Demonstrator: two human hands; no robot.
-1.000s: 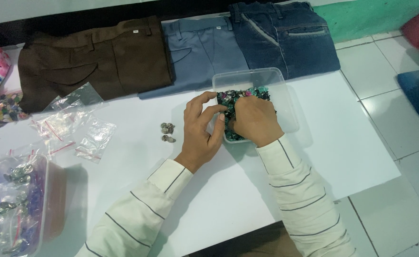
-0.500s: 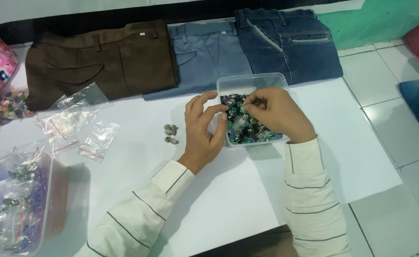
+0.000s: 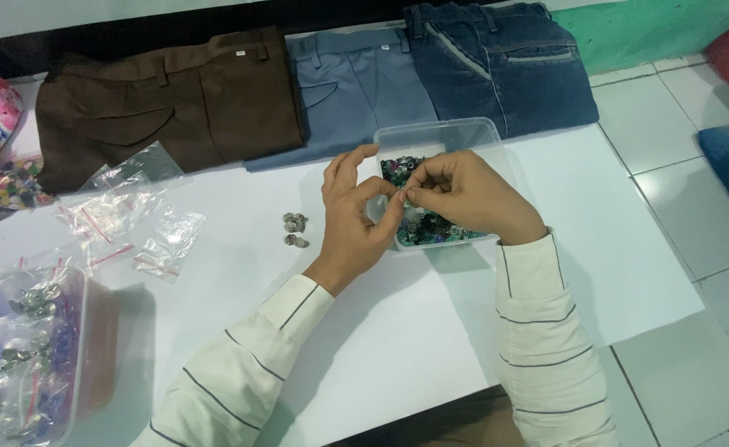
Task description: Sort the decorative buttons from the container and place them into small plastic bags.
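Note:
A clear plastic tub (image 3: 464, 132) of small metal buttons and studs (image 3: 430, 228), green and silver, stands on the white table (image 3: 430, 331). My left hand (image 3: 356, 219) and my right hand (image 3: 464, 194) meet over the tub's near left edge. Their thumbs and forefingers pinch together on one small button between them; the piece itself is barely visible. A little heap of silver buttons (image 3: 295, 229) lies on the table just left of my left hand.
Three pairs of trousers lie along the table's far edge: brown (image 3: 166, 108), grey-blue (image 3: 356, 87), dark denim (image 3: 505, 70). Empty small zip bags (image 3: 128, 219) lie at the left. A clear box (image 3: 25, 356) of bagged buttons stands at the near left. Tiled floor lies right.
My right hand has lifted out of the tub and come toward my left hand. Both now pinch together at the tub's near left edge.

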